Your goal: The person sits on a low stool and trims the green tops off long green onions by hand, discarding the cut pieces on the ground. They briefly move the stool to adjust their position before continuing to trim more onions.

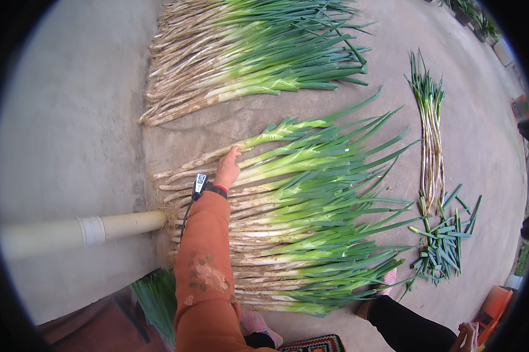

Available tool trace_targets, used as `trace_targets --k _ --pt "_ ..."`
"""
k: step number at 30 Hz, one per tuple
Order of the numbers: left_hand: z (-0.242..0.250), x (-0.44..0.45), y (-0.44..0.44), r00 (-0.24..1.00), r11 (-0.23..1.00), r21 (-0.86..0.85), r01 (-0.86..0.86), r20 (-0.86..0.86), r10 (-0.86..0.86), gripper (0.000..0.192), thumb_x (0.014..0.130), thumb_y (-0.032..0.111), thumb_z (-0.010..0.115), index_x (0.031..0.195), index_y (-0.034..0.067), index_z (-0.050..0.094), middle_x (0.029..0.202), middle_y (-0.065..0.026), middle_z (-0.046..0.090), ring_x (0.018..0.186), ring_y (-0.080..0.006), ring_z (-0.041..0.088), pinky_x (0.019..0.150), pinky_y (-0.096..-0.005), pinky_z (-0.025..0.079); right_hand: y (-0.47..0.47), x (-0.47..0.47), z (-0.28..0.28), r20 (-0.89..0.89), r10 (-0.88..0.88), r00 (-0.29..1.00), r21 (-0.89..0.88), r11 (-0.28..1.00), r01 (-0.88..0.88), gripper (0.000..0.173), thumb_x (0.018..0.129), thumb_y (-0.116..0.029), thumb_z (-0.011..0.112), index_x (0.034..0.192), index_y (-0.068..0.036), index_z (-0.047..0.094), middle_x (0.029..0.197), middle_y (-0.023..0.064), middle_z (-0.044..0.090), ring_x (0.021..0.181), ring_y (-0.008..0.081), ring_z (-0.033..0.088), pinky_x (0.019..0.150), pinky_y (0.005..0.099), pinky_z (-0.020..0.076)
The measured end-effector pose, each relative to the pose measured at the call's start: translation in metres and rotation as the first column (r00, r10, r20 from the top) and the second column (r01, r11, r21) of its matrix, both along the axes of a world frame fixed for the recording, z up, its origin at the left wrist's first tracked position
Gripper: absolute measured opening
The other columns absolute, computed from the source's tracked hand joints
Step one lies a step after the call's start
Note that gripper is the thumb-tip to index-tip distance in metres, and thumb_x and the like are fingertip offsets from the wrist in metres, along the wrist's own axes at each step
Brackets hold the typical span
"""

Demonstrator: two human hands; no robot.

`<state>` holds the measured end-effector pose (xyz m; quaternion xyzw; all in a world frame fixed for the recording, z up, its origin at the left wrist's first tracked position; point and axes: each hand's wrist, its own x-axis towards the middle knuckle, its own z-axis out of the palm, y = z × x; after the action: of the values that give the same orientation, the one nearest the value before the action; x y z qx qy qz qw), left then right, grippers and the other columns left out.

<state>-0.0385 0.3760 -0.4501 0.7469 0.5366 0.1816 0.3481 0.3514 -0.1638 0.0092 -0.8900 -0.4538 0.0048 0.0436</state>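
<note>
Long green onions (286, 207) lie side by side on the concrete floor, with muddy white stalks to the left and green leaves to the right. My left hand (228, 167) reaches across their stalks from below. Its fingertips touch the uppermost onion (264, 137) of this row; whether they grip it is not clear. The wrist bears a dark strap with a small device (199, 186). At the lower right edge, my right hand (469, 336) is partly cut off, with bent fingers, away from the row; its grasp cannot be made out.
Another onion pile (255, 53) lies above. On the right are a thinner bunch (431, 132) and cut green leaves (443, 251). A pale pipe (123, 226) meets the floor near the roots. Below are a patterned mat (313, 344) and more greens (156, 299); an orange object (493, 308) stands lower right.
</note>
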Motion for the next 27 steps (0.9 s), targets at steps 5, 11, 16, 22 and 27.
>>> trace_targets --k 5,11,16,22,27 --pt "0.012 0.005 -0.001 0.947 0.949 0.287 -0.132 -0.246 0.206 0.061 0.077 -0.012 0.058 0.135 0.009 0.055 0.128 -0.0254 0.055 0.121 -0.0436 0.055 0.097 -0.0487 0.049 -0.003 0.001 0.001 -0.021 -0.003 1.000 0.001 1.000 0.003 0.012 0.101 -0.003 0.060 0.103 0.003 0.070 0.092 0.0156 0.072 0.081 0.0288 0.071 0.072 0.0374 0.0579" --pt "0.003 0.006 0.002 0.942 0.979 0.185 -0.087 -0.303 0.141 0.055 0.078 -0.010 0.061 0.130 0.005 0.056 0.138 -0.0246 0.047 0.124 -0.0454 0.052 0.097 -0.0483 0.050 -0.004 -0.001 0.006 -0.023 0.024 0.999 -0.029 0.999 -0.025 0.012 0.101 -0.004 0.059 0.104 0.001 0.069 0.093 0.0157 0.071 0.081 0.0294 0.071 0.070 0.0369 0.0579" --pt "0.003 0.004 0.002 0.927 0.946 0.324 -0.022 -0.348 0.140 0.050 0.074 -0.010 0.063 0.122 0.004 0.059 0.124 -0.0210 0.051 0.116 -0.0456 0.050 0.098 -0.0494 0.046 0.002 -0.008 0.010 -0.047 0.001 0.999 -0.016 1.000 -0.002 0.011 0.100 -0.002 0.059 0.102 0.001 0.069 0.092 0.0163 0.071 0.082 0.0300 0.070 0.072 0.0378 0.0575" --pt "0.004 0.012 0.003 0.911 0.882 0.469 0.038 -0.378 0.162 0.042 0.072 -0.009 0.065 0.112 0.002 0.062 0.125 -0.0204 0.053 0.116 -0.0440 0.049 0.098 -0.0490 0.045 0.004 -0.009 0.013 -0.029 0.020 0.999 -0.032 0.999 -0.021 0.009 0.097 0.002 0.061 0.100 0.000 0.069 0.090 0.0154 0.071 0.078 0.0298 0.070 0.070 0.0375 0.0554" --pt "0.008 0.005 0.006 0.917 0.968 0.247 0.052 -0.395 0.052 0.042 0.073 -0.008 0.065 0.113 0.004 0.063 0.123 -0.0180 0.060 0.117 -0.0430 0.049 0.101 -0.0476 0.045 0.001 -0.010 0.016 -0.034 0.015 0.999 -0.031 0.999 -0.016 0.008 0.095 0.003 0.063 0.098 0.000 0.069 0.090 0.0134 0.073 0.076 0.0272 0.070 0.068 0.0354 0.0538"
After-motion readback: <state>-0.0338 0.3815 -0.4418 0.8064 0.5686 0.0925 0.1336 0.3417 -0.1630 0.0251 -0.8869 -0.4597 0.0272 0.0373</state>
